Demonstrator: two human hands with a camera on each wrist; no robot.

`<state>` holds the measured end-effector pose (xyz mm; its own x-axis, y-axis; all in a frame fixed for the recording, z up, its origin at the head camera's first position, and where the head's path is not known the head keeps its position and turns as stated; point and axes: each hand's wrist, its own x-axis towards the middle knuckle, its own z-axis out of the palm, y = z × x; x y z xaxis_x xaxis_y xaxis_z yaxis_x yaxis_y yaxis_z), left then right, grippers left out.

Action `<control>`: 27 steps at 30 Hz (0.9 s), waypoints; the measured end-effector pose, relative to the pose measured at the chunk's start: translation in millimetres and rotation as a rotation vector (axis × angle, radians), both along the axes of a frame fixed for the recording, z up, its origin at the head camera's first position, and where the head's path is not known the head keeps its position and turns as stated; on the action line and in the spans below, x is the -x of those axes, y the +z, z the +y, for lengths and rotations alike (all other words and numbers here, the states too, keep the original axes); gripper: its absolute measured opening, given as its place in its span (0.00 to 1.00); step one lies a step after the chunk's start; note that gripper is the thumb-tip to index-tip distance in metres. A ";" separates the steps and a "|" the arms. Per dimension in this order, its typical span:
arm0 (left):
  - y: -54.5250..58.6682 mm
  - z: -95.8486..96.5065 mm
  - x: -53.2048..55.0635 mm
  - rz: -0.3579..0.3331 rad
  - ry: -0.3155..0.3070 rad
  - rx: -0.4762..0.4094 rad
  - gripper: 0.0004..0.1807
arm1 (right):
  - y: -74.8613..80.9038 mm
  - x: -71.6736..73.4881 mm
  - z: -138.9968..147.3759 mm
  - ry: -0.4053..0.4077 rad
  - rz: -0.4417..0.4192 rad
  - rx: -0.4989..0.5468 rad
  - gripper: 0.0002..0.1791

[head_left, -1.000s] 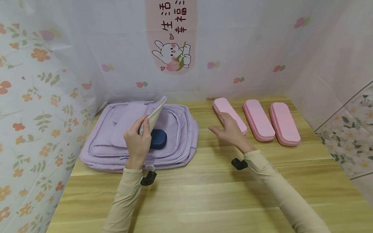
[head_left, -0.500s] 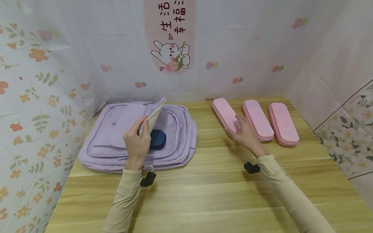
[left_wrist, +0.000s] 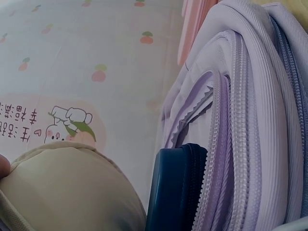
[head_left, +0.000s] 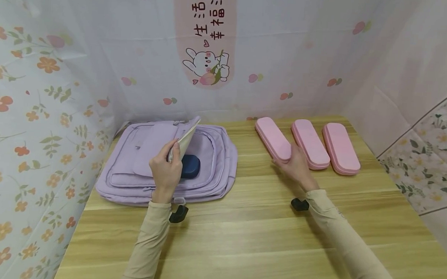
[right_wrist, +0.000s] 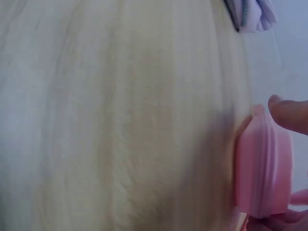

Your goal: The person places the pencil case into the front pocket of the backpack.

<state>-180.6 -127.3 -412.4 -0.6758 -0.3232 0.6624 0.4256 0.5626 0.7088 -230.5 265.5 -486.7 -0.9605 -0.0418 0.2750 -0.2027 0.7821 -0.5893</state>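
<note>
A lavender backpack (head_left: 142, 132) lies flat at the left of the table. My left hand (head_left: 165, 170) pinches its front pocket flap (head_left: 185, 144) and keeps it lifted, beige lining (left_wrist: 72, 187) showing. A small dark blue zippered case (head_left: 190, 167) sits in the opened pocket; the hand and flap cover part of it. On the right, my right hand (head_left: 296, 168) grips the near end of the leftmost pink pencil case (head_left: 272, 137). In the right wrist view, the thumb (right_wrist: 291, 114) is on one side of the zippered case (right_wrist: 257, 173) and fingers are on the other.
Two more pink pencil cases, a middle one (head_left: 310, 142) and a right one (head_left: 341, 147), lie side by side just right of the gripped one. A printed curtain (head_left: 293, 55) hangs behind the wooden table (head_left: 227, 238), and a flowered one (head_left: 34, 149) hangs along its left.
My right hand has moved right and closed on the near end of the leftmost pink pencil case. The left hand keeps holding the flap in the same place.
</note>
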 end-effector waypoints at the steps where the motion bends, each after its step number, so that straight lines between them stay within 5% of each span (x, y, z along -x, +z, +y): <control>1: 0.3 -0.2 -0.4 0.000 0.001 0.002 0.12 | -1.2 0.3 -0.6 -0.013 0.001 0.005 0.45; 8: -1.3 -1.3 -0.8 0.011 -0.007 0.011 0.11 | -6.4 -1.7 -3.2 -0.125 -0.033 0.091 0.48; 16: -0.7 -2.5 -1.3 0.002 -0.021 0.027 0.12 | -7.8 -4.5 -3.3 -0.215 0.049 0.163 0.38; 27: -1.9 -2.9 0.4 0.006 -0.040 0.031 0.12 | 7.5 -11.0 -9.8 -0.112 0.045 0.125 0.38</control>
